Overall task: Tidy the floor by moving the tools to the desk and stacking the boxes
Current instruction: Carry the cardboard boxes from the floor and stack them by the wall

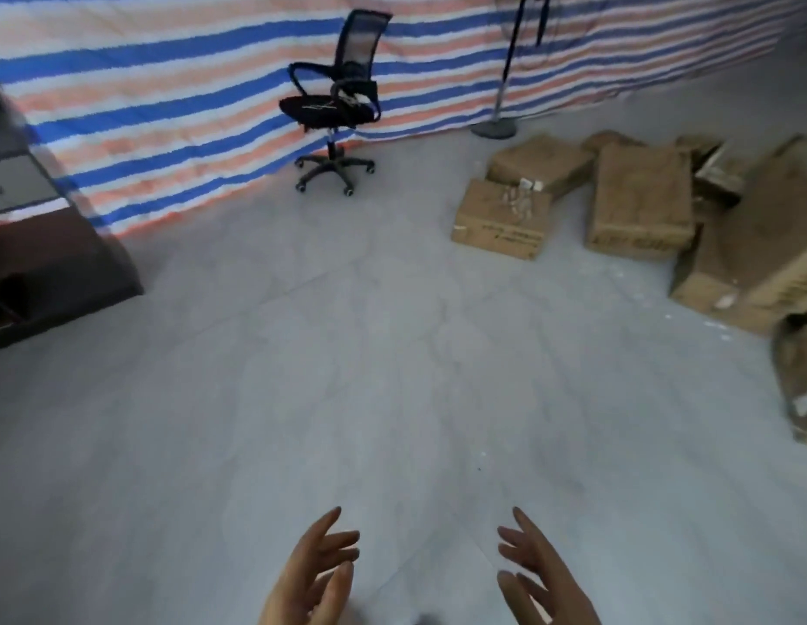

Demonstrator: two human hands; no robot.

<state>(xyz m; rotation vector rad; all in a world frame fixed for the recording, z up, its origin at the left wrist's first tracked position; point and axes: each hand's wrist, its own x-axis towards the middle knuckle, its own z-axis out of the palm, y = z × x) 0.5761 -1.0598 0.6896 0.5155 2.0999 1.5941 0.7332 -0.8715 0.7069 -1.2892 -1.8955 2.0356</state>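
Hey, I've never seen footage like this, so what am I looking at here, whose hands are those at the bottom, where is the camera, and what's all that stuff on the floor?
This is one picture from a wide-angle camera worn on a person's head, looking forward and down. No machine is involved: the left hand and right hand at the bottom are the wearer's own, bare, open and holding nothing. Ahead is a grey floor. At the right lie several cardboard boxes, scattered rather than neatly stacked. A black office chair stands by a striped sheet that covers the back wall, with a stand's pole and round base beside it. A dark desk sits at the left edge. The picture is too blurred to pick out any tools.
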